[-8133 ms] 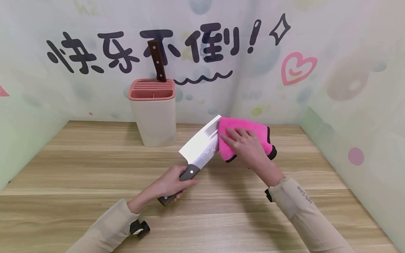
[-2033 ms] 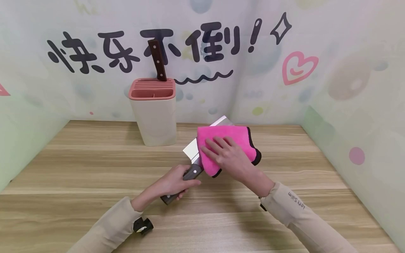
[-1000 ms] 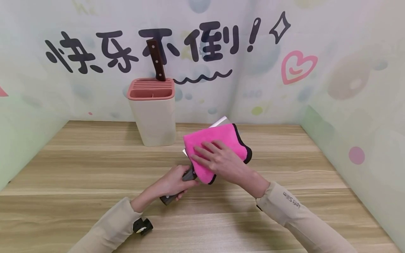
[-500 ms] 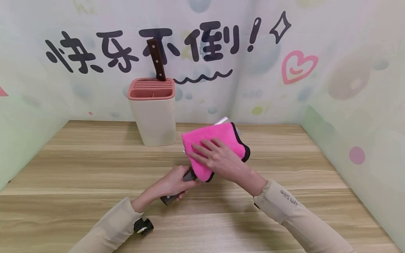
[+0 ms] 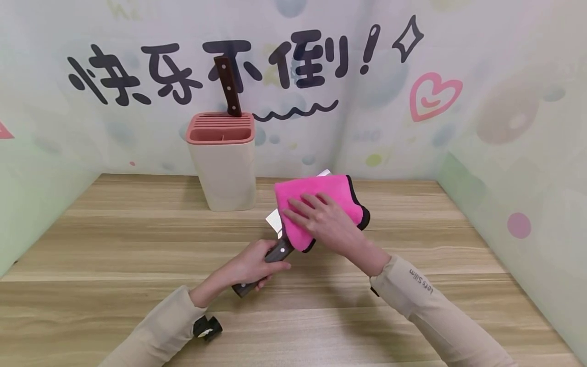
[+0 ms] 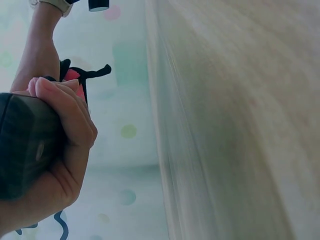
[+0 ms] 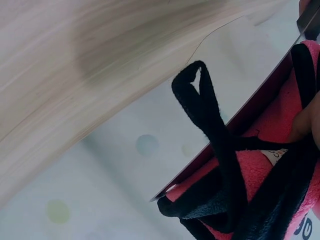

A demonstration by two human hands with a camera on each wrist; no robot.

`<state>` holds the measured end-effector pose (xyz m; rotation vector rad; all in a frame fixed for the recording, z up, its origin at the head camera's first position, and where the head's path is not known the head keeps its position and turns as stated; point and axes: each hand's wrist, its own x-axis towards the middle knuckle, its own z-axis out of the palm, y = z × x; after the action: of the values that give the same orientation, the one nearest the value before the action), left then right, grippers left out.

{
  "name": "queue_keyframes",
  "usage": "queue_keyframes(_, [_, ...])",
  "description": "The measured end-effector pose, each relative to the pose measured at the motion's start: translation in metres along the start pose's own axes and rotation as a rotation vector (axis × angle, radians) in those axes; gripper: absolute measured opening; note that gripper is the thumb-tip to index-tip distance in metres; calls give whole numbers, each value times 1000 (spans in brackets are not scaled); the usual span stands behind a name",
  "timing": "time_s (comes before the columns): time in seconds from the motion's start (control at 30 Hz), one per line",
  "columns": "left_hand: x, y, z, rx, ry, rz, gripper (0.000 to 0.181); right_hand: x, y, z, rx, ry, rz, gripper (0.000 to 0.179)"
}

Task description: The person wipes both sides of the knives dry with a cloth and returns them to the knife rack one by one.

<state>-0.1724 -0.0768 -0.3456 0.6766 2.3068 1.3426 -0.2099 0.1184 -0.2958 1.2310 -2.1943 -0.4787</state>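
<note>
Evidently mid-wipe; next, probably extend the stroke lengthwise, guarding against cuts. Count one wooden table (image 5: 137, 255), one knife holder (image 5: 224, 178), one cleaver (image 5: 275, 220) raised above the table, clasped at the handle (image 5: 282, 250) by the left hand (image 5: 251, 262), one pink cloth (image 5: 295, 192) across it, pinched by the right hand (image 5: 323, 223), and one stored knife (image 5: 228, 84).

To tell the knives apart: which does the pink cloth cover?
The cleaver gripped in the left hand; the pink cloth hides most of its blade. The brown-handled knife sits in the knife block.
</note>
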Motion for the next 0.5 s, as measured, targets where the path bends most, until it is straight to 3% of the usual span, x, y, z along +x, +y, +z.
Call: queue_keyframes(0.5, [-3, 0, 1, -4, 4, 17, 19, -9, 23, 7, 39, -52, 131, 52])
